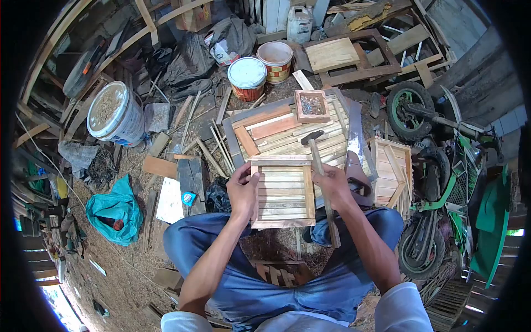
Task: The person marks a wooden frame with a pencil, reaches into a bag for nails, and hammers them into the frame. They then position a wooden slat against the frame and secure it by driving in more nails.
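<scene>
My left hand (242,191) grips the left edge of a small slatted wooden frame (282,191), thumb on its face. The frame is tilted up between my knees. My right hand (333,185) is closed round a hammer (331,224) at the frame's right edge. The hammer's dark head points away from me and its long wooden handle runs down toward my lap. Beneath lies a larger slatted wooden panel (276,143). On the panel's far side sits a small wooden box (312,118) of nails. A handsaw (355,133) lies along its right side.
A blue tape measure (188,198) lies at left near a teal bag (114,211). Several buckets, including a white one (117,113), stand beyond. A green motorbike (459,182) lies on the right beside another slatted wooden piece (389,171). Wood scraps cover the ground.
</scene>
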Motion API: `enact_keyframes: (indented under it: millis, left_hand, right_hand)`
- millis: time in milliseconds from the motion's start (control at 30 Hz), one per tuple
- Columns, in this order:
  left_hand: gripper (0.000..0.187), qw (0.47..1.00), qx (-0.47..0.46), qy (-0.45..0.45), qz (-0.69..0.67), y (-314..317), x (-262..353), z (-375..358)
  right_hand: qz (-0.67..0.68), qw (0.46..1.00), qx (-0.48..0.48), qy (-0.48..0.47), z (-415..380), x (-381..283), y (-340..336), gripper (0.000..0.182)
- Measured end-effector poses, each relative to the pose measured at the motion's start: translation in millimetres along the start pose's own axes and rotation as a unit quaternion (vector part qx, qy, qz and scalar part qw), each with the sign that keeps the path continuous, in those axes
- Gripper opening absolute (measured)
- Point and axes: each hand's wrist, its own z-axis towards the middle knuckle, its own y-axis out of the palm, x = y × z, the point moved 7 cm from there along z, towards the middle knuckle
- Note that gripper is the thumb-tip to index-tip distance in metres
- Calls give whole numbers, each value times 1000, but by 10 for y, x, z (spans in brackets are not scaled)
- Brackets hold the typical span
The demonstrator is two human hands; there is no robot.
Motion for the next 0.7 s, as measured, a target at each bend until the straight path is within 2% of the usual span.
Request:
enact_keyframes:
  millis: [500, 600, 700]
  left_hand:
    - [39, 999, 0, 21, 28, 21, 20, 10]
    - [40, 999, -5, 17, 31, 17, -6, 29]
    - [41, 1000, -19, 3, 24, 18, -32, 55]
  right_hand:
    - [20, 999, -31, 18, -2, 14, 63, 36]
    - [-103, 994, 3, -36, 29, -22, 11, 28]
    - [-159, 986, -10, -44, -44, -225, -25, 41]
